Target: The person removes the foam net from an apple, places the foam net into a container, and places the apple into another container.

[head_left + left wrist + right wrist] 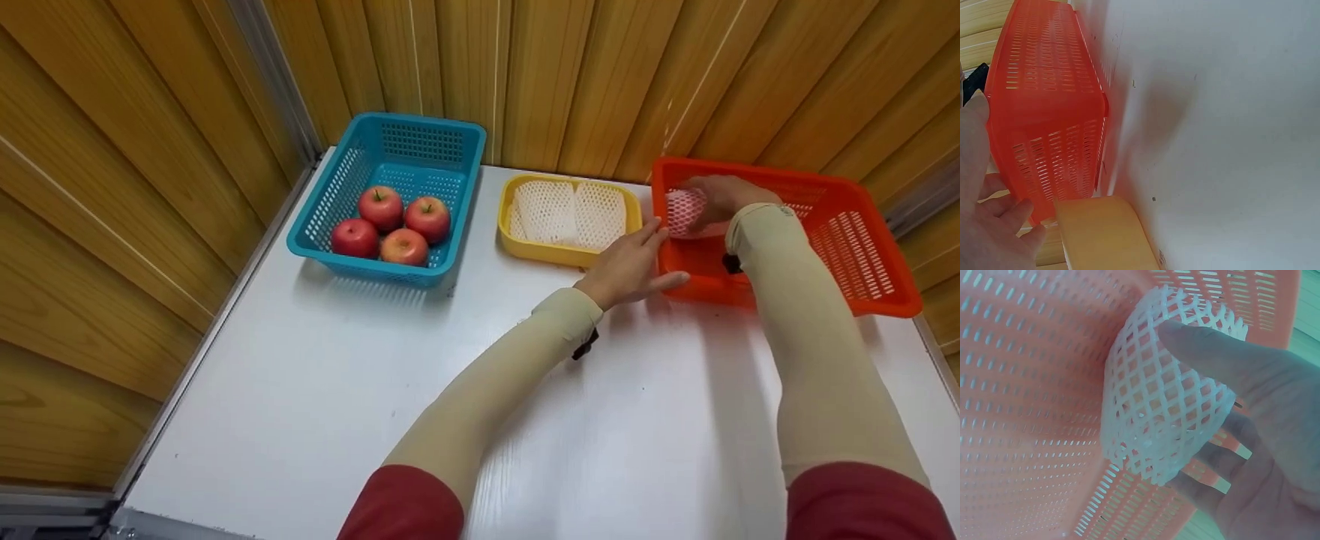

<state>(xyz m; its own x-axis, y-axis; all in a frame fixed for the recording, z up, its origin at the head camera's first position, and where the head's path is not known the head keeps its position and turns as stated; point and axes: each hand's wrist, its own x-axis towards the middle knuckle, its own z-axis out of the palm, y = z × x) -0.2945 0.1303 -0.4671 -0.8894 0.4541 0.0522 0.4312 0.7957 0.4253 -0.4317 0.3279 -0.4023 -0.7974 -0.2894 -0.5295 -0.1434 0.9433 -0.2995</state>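
Inside the left end of the orange-red basket [870, 304], my right hand [729, 196] holds an apple in a foam net [684, 213]. The right wrist view shows the white-looking mesh sleeve [1157, 394] round the fruit, with the thumb across its side and the fingers beneath. My left hand [628, 262] is at the basket's left edge, its fingers extended beside the rim and thumb apart. In the left wrist view, those fingers [1016, 216] lie against or very near the basket's perforated end wall [1055, 163]; contact is hard to tell.
A yellow container [547, 252] with white foam nets [574, 214] stands just left of the orange-red basket. Farther left, a blue basket [469, 165] holds several red apples [380, 208]. All stand on a white table [300, 405] near the wood-look wall [555, 90].
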